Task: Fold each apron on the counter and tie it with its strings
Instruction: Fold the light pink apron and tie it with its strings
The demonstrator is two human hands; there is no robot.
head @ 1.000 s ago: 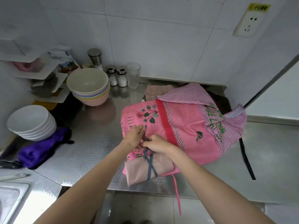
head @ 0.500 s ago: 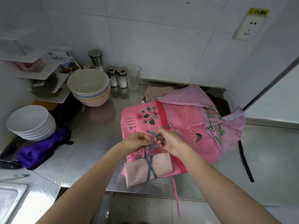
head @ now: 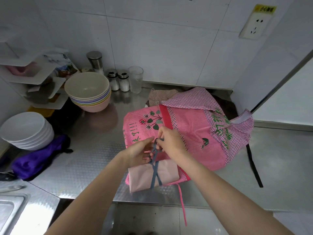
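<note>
Since half a second ago, our right hand [head: 171, 141] is drawing closer to our left hand [head: 141, 154], narrowing the gap where the strings were being pulled apart. Both hands are pinching the grey-blue strings [head: 155, 170] just above the folded pale pink apron [head: 152, 173], which is lying near the counter [head: 94, 160] edge, partly on the bright pink apron [head: 199, 133]. We are keeping the strings crossed over the bundle so it is staying folded while we are forming the knot.
</note>
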